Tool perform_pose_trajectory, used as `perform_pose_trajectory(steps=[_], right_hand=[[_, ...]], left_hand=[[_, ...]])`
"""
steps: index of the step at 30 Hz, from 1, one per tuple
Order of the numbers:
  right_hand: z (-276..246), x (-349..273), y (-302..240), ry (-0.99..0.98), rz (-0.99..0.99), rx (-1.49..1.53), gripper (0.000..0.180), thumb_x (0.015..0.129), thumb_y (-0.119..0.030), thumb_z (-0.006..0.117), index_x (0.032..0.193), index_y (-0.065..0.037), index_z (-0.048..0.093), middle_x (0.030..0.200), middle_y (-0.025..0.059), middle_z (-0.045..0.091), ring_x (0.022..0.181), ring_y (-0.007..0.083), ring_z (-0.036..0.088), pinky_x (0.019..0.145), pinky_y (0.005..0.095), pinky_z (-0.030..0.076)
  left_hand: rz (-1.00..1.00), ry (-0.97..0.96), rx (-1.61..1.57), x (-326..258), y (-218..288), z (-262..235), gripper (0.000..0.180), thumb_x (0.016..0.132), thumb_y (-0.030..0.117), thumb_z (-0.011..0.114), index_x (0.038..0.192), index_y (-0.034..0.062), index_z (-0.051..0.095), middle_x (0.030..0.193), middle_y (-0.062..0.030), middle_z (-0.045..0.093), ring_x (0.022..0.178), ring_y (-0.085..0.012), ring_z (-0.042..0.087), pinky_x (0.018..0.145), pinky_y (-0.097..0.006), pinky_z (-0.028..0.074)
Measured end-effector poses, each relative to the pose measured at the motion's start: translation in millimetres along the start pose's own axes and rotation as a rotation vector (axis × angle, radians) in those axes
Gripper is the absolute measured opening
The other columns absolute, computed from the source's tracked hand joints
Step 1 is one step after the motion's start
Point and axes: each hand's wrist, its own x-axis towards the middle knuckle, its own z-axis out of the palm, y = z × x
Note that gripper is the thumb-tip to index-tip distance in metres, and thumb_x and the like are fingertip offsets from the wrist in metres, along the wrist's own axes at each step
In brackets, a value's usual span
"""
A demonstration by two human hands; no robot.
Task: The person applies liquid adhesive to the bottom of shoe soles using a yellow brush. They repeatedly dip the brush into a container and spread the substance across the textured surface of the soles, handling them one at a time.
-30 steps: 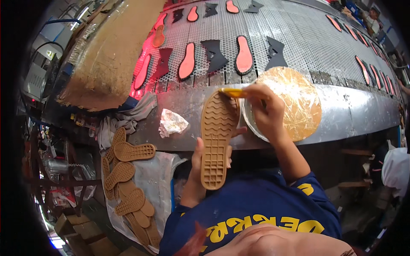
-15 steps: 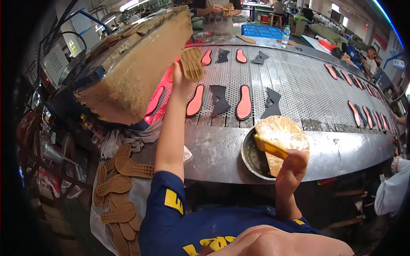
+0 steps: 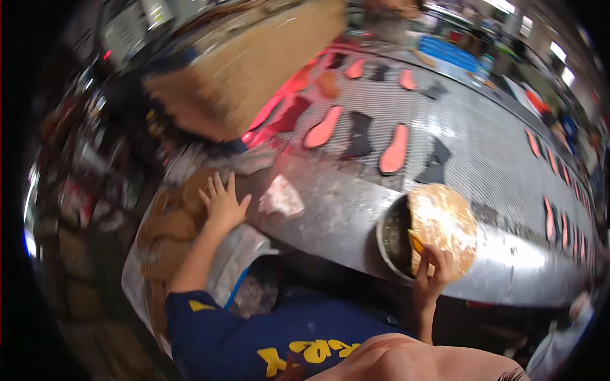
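Observation:
My left hand is open, its fingers spread beside a blurred pile of brown shoe soles; it holds nothing. In my right hand is a flat yellow brush, its lower end in a round metal bowl. A round tan cover, wrapped in shiny clear film, hides the bowl's right part. On the perforated conveyor belt, pink insoles lie beside black cut pieces. One orange-brown sole lies farther back, near the red glow.
A large cardboard-covered housing rises at the left end of the belt. A crumpled whitish piece lies on the metal table edge. Grey cloth sits behind the soles. A blue crate stands at the back.
My left hand has let go of the brown sole over the belt and come back to the pile. My right hand has lowered the brush into the bowl. The view has turned left.

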Motion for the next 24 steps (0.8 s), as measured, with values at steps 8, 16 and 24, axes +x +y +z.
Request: perform_pose_trajectory(steps=[8, 16, 24], right_hand=[[14.6, 2.2, -10.4, -0.124, -0.184, -0.237, 0.021, 0.078, 0.004, 0.063, 0.094, -0.008, 0.069, 0.077, 0.0104, 0.055, 0.076, 0.0292, 0.05, 0.072, 0.0395, 0.041], [24.0, -0.5, -19.0, -0.333, -0.173, -0.203, 0.02, 0.069, 0.002, 0.061, 0.087, -0.005, 0.068, 0.075, 0.0117, 0.055, 0.09, 0.0309, 0.055, 0.106, 0.0537, 0.035], [19.5, -4.0, -14.3, -0.177, -0.056, -0.136, 0.016, 0.075, 0.0, 0.068, 0.09, -0.005, 0.066, 0.077, 0.0103, 0.056, 0.083, 0.0303, 0.055, 0.099, 0.0501, 0.038]], left_hand=[[-0.394, -0.073, -0.018, -40.1, -53.3, 26.5, 0.083, 0.085, 0.056, 0.055, 0.143, 0.0022, 0.03, 0.131, -0.0375, 0.041, 0.123, -0.0482, 0.042, 0.1, -0.054, 0.035], [-0.246, 0.407, -0.472, -35.4, -81.5, 54.4, 0.094, 0.075, 0.025, 0.078, 0.141, -0.0073, 0.019, 0.125, -0.0288, 0.046, 0.123, -0.041, 0.039, 0.102, -0.046, 0.033], [-0.772, 0.055, -1.244, -28.9, -67.1, 43.4, 0.088, 0.085, 0.014, 0.068, 0.148, -0.0001, 0.008, 0.109, -0.0146, 0.059, 0.073, -0.0156, 0.054, 0.045, -0.023, 0.038]])
